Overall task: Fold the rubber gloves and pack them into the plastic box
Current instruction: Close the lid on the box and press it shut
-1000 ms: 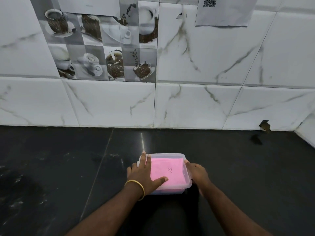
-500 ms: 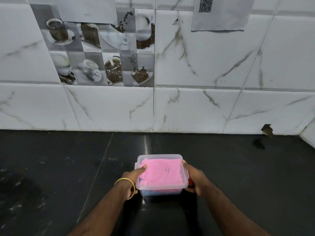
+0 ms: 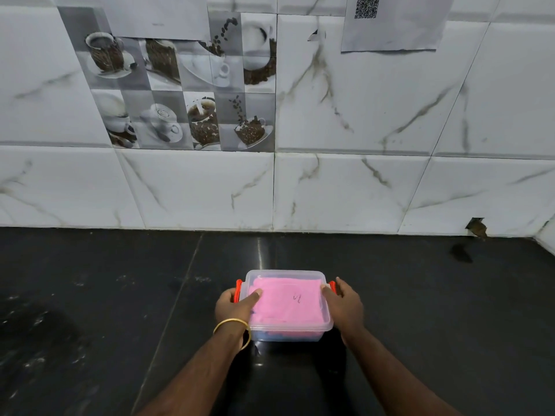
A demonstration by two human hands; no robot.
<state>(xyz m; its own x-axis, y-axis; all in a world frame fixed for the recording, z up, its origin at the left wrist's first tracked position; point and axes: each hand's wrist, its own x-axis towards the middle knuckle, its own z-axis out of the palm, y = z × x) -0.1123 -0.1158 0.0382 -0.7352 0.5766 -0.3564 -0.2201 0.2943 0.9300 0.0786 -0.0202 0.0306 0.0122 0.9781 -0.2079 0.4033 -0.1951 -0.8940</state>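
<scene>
A clear plastic box (image 3: 326, 325) with its lid on sits on the black counter, near its front middle. Folded pink rubber gloves (image 3: 286, 301) fill it, with something blue showing low through the front wall. An orange latch (image 3: 238, 290) stands on the box's left side and another orange latch (image 3: 332, 286) on its right. My left hand (image 3: 232, 306) grips the left side, thumb on the lid, fingers around the left latch. My right hand (image 3: 345, 304) grips the right side, thumb on the lid edge, fingers by the right latch.
The black stone counter (image 3: 120, 310) runs wide to both sides of the box. White marble wall tiles (image 3: 345, 190) rise behind it, with a coffee-cup tile panel and a paper sheet bearing a QR code (image 3: 390, 22). A chipped hole (image 3: 476, 228) is at the wall's base on the right.
My left hand slid off the lid top to the box's left side. Both hands now grip the sides and the orange latches have come into sight.
</scene>
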